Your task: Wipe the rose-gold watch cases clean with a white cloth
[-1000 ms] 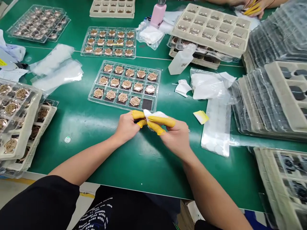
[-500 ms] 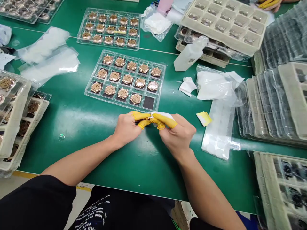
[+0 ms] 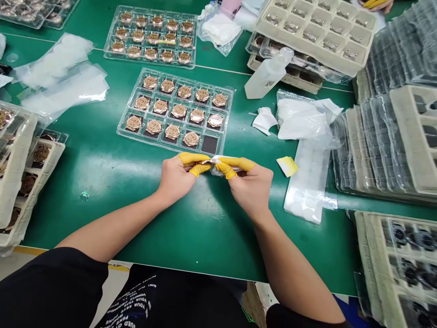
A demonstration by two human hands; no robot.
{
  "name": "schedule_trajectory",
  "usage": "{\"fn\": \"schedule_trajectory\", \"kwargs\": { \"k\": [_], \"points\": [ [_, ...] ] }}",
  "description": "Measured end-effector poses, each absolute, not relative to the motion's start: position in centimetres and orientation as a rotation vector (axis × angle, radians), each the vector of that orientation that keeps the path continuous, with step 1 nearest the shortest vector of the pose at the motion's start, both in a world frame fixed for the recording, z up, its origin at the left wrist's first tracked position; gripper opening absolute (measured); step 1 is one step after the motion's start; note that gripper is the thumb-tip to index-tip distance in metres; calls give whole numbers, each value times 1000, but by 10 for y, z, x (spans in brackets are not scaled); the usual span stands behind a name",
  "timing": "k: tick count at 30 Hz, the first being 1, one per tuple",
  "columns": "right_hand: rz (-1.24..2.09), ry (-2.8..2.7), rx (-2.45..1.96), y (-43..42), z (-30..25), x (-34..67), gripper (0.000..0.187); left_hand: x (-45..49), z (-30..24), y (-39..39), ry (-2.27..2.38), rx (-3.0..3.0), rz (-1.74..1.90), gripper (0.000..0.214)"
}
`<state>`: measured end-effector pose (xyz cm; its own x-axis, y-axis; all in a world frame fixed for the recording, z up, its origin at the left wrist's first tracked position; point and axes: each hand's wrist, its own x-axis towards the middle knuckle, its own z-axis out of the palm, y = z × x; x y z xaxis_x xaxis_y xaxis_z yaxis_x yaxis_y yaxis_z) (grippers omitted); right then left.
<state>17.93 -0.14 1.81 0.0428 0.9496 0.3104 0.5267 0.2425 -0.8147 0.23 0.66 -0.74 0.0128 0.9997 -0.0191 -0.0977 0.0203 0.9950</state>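
My left hand point(image 3: 179, 175), with yellow finger cots on thumb and forefinger, pinches a watch case point(image 3: 205, 162) seen nearly edge-on. Opposite it, my right hand point(image 3: 251, 182), also in yellow finger cots, is closed on a white wiping cloth point(image 3: 215, 171) pressed against the case's right side. Fingers and cloth hide much of the case. Just beyond my hands lies a clear plastic tray point(image 3: 164, 145) of rose-gold watch cases point(image 3: 172, 131), backs up. Its near right compartment point(image 3: 209, 144) shows only a dark pad.
Another filled tray point(image 3: 150, 43) lies farther back. A white squeeze bottle point(image 3: 268, 75) stands near stacked trays point(image 3: 317, 34). Crumpled white cloth point(image 3: 264, 120), plastic bags point(image 3: 300, 116) and a yellow-white paper piece point(image 3: 287, 166) lie at right. Tray stacks point(image 3: 378, 141) border both sides. A co-worker's hand point(image 3: 378, 4) shows at the top right.
My fingers have shifted on the watch case and cloth, and more of the case's edge shows between them. The whole view has moved slightly, so the surroundings sit a little farther left and up.
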Motion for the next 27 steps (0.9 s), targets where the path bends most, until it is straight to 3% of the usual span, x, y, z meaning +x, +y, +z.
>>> {"fn": "schedule_trajectory", "kwargs": {
  "k": [8,15,19,23,27],
  "points": [
    [367,-1653,-1220,-5,17,180,15,3,-8,11,1033,1048,1219,27],
    [48,-1905,-1042,0,14,176,38,-3,-4,2,1208,1595,1157,15],
    [-18,-1900,-1073,4,11,184,35,-2,-2,1,1239,1512,1197,20],
    [41,-1857,-1295,3,12,188,22,3,-4,4,1159,1234,1235,20],
    [487,-1647,-1307,-2,16,183,11,4,-6,8,1058,1066,1236,28]
  ]
}}
